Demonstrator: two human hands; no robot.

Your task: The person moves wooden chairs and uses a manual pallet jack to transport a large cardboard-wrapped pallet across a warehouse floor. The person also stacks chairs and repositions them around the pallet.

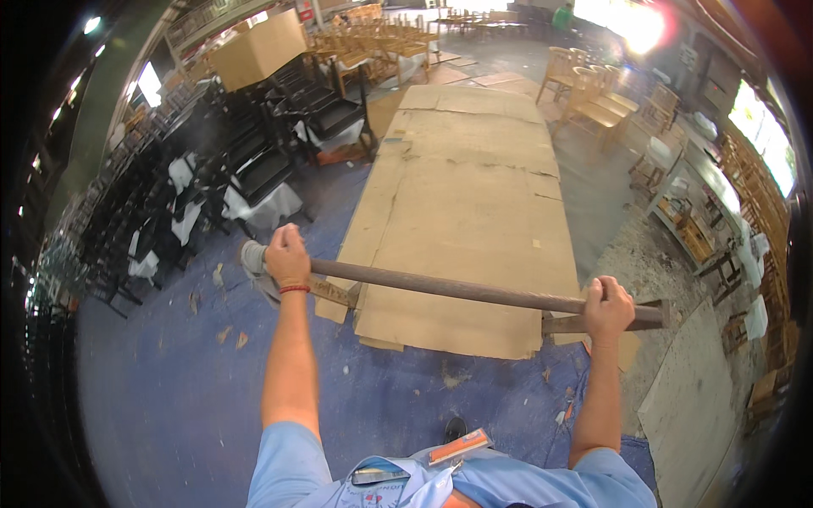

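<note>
A long brown bar (pixel 440 288) runs crosswise in front of me, its right end lower in view. My left hand (pixel 288 256) is closed around it near the left end, a red band at the wrist. Closed on the bar near its right end is my right hand (pixel 609 308). Beyond the bar lies a long flat platform covered with creased cardboard (pixel 466 203). Short arms, such as the wooden one (pixel 332 291) on the left, show between bar and platform. A greyish object (pixel 256 264) sits beside my left hand; its kind is unclear.
Stacked black chairs (pixel 254 161) crowd the left, with a cardboard box (pixel 258 51) above them. Wooden chairs (pixel 593 97) stand at the far right. A workbench (pixel 699 199) lines the right side. Blue sheeting (pixel 186 381) with scraps covers the floor. A person in green (pixel 562 19) is far off.
</note>
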